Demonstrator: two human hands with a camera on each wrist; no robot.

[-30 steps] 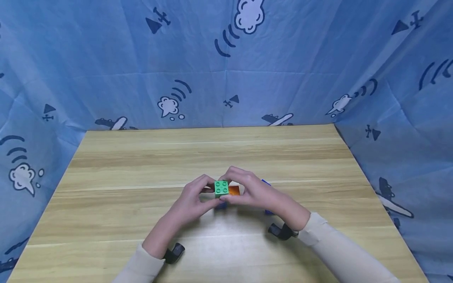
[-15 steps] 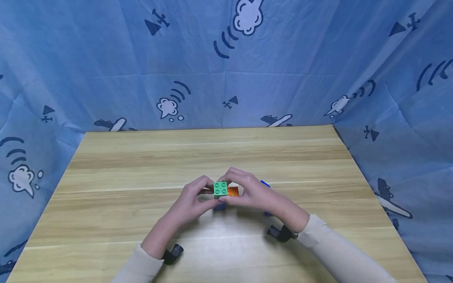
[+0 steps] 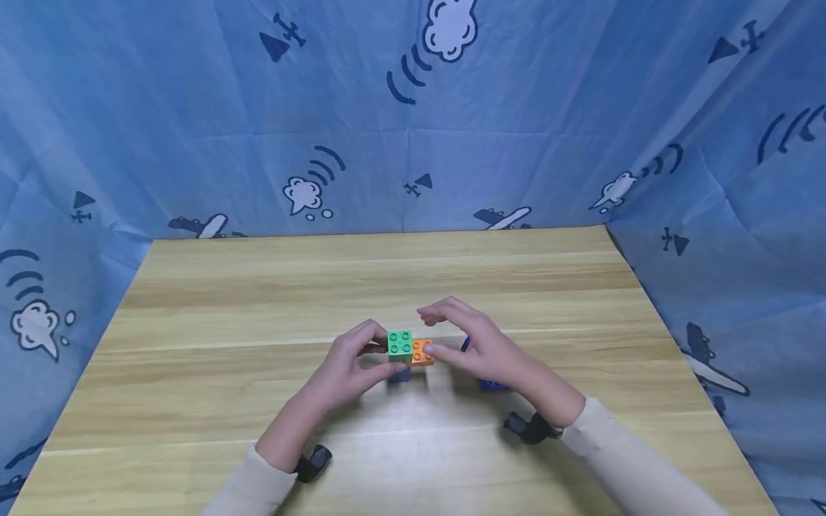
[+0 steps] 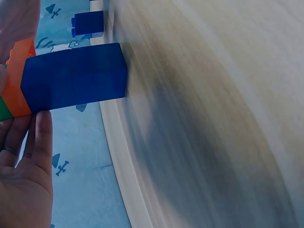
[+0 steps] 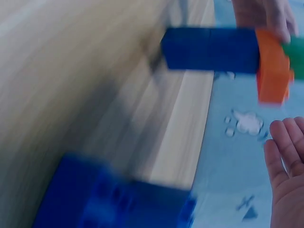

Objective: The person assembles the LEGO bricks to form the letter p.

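A stack stands upright on the table: two blue blocks at the bottom, an orange brick above them, and a green brick on top. The orange brick juts out to the right. My left hand pinches the stack near the green and orange bricks, thumb in front and fingers behind. My right hand is spread beside it, holding nothing; its thumb tip overlaps the orange brick in the head view, and contact cannot be told. In the right wrist view its fingers are apart from the stack.
More blue bricks lie on the table, partly under my right hand and wrist. They show large and blurred in the right wrist view. A blue patterned cloth hangs behind the table and at both sides.
My right hand has let go of the stack and moved right, its fingers spreading. The orange brick's studs and more of the blue bricks now show. My left hand has kept its hold.
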